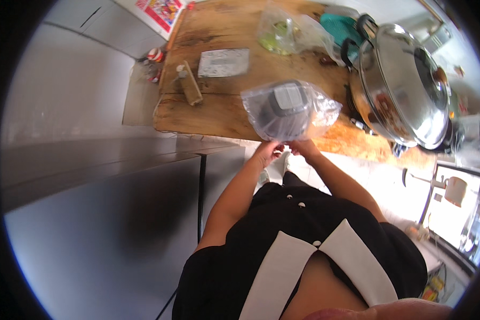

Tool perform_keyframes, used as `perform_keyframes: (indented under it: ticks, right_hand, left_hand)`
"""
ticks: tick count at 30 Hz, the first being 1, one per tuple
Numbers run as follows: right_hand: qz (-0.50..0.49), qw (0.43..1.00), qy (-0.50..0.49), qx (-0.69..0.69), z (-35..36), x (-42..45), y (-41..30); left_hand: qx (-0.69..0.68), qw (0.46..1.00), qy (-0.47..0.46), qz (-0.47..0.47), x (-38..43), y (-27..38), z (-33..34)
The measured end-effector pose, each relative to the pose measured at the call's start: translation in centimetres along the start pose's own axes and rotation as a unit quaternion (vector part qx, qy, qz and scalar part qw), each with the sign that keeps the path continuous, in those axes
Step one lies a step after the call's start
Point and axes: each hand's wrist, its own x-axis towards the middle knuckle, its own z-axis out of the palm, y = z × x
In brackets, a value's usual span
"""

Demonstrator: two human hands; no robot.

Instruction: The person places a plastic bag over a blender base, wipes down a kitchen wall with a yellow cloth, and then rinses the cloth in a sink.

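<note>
A clear plastic bag [256,114] lies at the near edge of the wooden table [224,116], with a dark lidded container [290,98] inside it. A pale label covers part of the container's top. Both my hands are at the bag's near side, close together just off the table edge. My left hand [269,153] has its fingers bent near the bag's lower rim, and my right hand [301,148] is beside it, fingers bent too. Whether either one pinches the plastic is too small and bright to tell.
A large steel pot with a lid [404,84] stands at the table's right. Behind are a plastic bag with green contents [278,40] and a teal item [340,30]. A flat printed packet [224,63] and a power strip [191,86] lie left. A grey cabinet [104,224] stands at my left.
</note>
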Motion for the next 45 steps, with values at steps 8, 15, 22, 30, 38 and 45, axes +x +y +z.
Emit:
perform_keyframes:
  ticks: [8, 15, 22, 30, 38, 45]
  right_hand:
    - [0.036, 0.999, -0.025, -0.025, -0.3, -1.1, -2.3]
    - [-0.019, 0.999, 0.035, 0.021, -0.7, -1.9, -0.7]
    - [-0.143, 0.970, 0.131, -0.146, -0.6, -0.8, 0.0]
    - [-0.129, 0.887, 0.222, -0.383, -0.6, -1.3, -0.4]
    - [-0.052, 0.995, 0.005, 0.084, 0.3, -3.6, -0.4]
    - [-0.163, 0.961, 0.115, -0.192, 1.1, 0.1, 2.2]
  left_hand:
    - [-0.178, 0.983, -0.041, 0.003, -0.7, 1.0, 1.7]
    - [-0.173, 0.983, -0.047, -0.038, -0.8, 1.0, 1.1]
    - [-0.107, 0.992, -0.048, -0.050, -1.4, 1.8, 2.3]
    - [-0.082, 0.994, -0.064, -0.038, -0.5, 1.3, 1.9]
    - [-0.042, 0.997, -0.061, -0.018, -0.6, 1.4, 1.8]
    - [-0.016, 0.998, -0.066, -0.015, -1.7, 1.8, 2.4]
